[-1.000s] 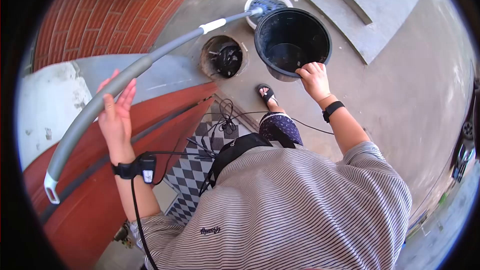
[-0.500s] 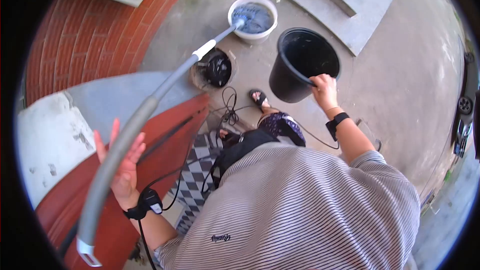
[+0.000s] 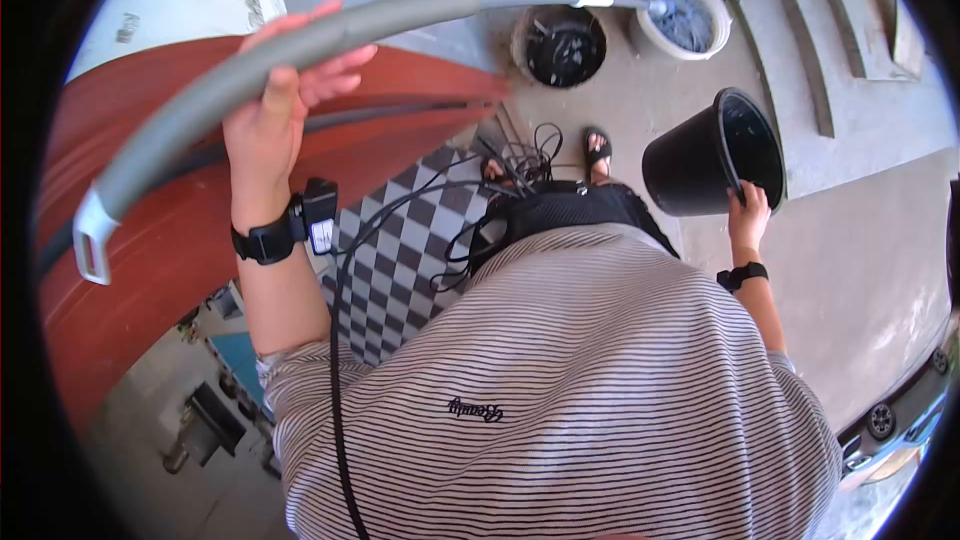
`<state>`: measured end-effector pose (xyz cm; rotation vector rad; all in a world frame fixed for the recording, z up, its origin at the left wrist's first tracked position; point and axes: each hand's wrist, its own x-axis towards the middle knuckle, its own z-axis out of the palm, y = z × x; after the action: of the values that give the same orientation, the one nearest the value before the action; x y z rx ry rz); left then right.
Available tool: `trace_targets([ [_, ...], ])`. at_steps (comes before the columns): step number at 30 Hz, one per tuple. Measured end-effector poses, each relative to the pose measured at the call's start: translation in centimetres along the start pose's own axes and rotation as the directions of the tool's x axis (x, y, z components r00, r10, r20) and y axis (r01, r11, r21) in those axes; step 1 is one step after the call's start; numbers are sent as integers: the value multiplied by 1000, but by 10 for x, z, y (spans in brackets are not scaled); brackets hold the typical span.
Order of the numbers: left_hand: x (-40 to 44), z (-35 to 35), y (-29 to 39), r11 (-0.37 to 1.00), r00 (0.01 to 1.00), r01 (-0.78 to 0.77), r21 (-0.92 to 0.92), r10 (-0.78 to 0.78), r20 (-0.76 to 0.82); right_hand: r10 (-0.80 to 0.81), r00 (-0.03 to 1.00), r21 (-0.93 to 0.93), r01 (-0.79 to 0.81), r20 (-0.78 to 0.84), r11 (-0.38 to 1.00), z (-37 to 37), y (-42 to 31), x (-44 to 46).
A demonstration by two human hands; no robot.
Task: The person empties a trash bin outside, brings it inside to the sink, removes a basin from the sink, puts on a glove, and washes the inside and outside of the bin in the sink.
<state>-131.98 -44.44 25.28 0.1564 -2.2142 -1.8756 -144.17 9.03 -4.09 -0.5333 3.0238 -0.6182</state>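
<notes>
My left hand (image 3: 275, 125) is raised at the left with its fingers stretched out and spread. A mop's thick grey handle (image 3: 330, 38) crosses in front of its palm and hides part of the fingers; a firm grip does not show. At its far end, the mop's blue-grey strands (image 3: 688, 28) lie in a white bucket (image 3: 716, 42). My right hand (image 3: 749, 215) is closed on the rim of a black bucket (image 3: 690, 165), which hangs tilted with its mouth turned to the right. What I see of its inside is dark.
A round dark container (image 3: 566, 52) with black contents stands left of the white bucket. Concrete steps (image 3: 790, 30) rise at the upper right. A red sloping surface (image 3: 150, 270) lies at the left. Loose black cables (image 3: 540, 155) are near my feet, beside checkered tiles (image 3: 400, 250).
My view has turned. My left hand has risen and come up against the mop handle, which now lies flatter across the view. The black bucket has tilted further in my right hand.
</notes>
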Motion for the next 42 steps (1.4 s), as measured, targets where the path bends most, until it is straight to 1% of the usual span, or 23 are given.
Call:
trace_targets([
  [2, 30, 6, 21, 983, 989, -145, 112, 147, -17, 5, 998, 40, -3, -55, 999, -1, -5, 3],
  [3, 48, 15, 36, 965, 968, -185, 188, 212, -134, 29, 997, 41, -26, -73, 999, -3, -8, 4],
  [4, 65, 7, 46, 960, 960, -121, 255, 178, -215, 54, 995, 44, -50, -88, 998, -4, -10, 4],
  [5, 90, 2, 56, 939, 909, -162, 303, 261, -325, 71, 991, 63, -64, -110, 996, -6, -15, 5],
  [6, 111, 6, 72, 955, 868, -171, 244, 263, -420, 75, 989, 57, -68, -129, 996, -10, -19, 5],
  [7, 121, 24, 76, 918, 791, -235, 318, 371, -487, 97, 984, 68, -87, -148, 994, -14, -21, 4],
  [9, 161, -3, 67, 955, 804, -190, 227, 284, -522, 135, 973, 79, -122, -187, 989, -15, -20, 4],
  [11, 192, -27, 36, 981, 858, -159, 111, 193, -476, 156, 966, 66, -145, -207, 987, -15, -18, 1],
  [12, 223, -65, 10, 987, 896, -28, 157, 95, -434, 168, 961, 58, -160, -219, 985, -15, -16, 2],
  [14, 215, -44, -9, 992, 872, 58, 112, 4, -489, 244, 954, 38, -241, -175, 970, -15, -11, 1],
  [16, 213, -47, -32, 983, 840, 161, 90, -89, -535, 206, 960, 24, -205, -192, 978, -16, -6, -1],
  [19, 196, -52, -53, 990, 807, 142, 21, -103, -582, 183, 963, 17, -183, -199, 983, -18, 3, -7],
  [21, 184, -61, -64, 975, 742, 199, -96, -214, -635, 179, 964, 15, -180, -196, 984, -15, 7, -5],
  [22, 178, -66, -68, 975, 738, 198, -97, -213, -641, 181, 964, 14, -182, -193, 983, -14, 8, -4],
  [25, 156, -86, -83, 966, 801, 182, -181, -253, -542, 132, 977, 6, -133, -168, 991, -15, 8, 3],
  [28, 137, -100, -95, 957, 780, 216, -195, -290, -555, 61, 992, -18, -63, -112, 998, -14, -6, 19],
  [33, 96, -63, -77, 920, 762, 349, -180, -390, -517, -292, 956, -48, 291, -21, 956, -34, -51, 68],
  [34, 83, -55, -80, 915, 758, 356, -192, -402, -513, -374, 927, -46, 373, -14, 927, -36, -60, 78],
  [36, 53, -44, -85, 836, 827, 533, -133, -547, -125, -536, 844, -21, 536, 29, 844, -36, -79, 94],
  [38, 21, -25, -90, 736, 742, 671, -92, -665, 90, -667, 744, -7, 668, 43, 745, -34, -97, 106],
  [40, -10, -12, -98, 674, 665, 738, -14, -725, 180, -782, 622, 42, 781, 50, 623, -31, -111, 118],
  [41, -27, -9, -104, 642, 637, 766, -29, -753, 164, -794, 605, 55, 792, 58, 608, -30, -119, 124],
  [42, -47, -11, -116, 629, 632, 775, -66, -766, 116, -839, 540, 91, 834, 64, 543, -30, -128, 129],
])
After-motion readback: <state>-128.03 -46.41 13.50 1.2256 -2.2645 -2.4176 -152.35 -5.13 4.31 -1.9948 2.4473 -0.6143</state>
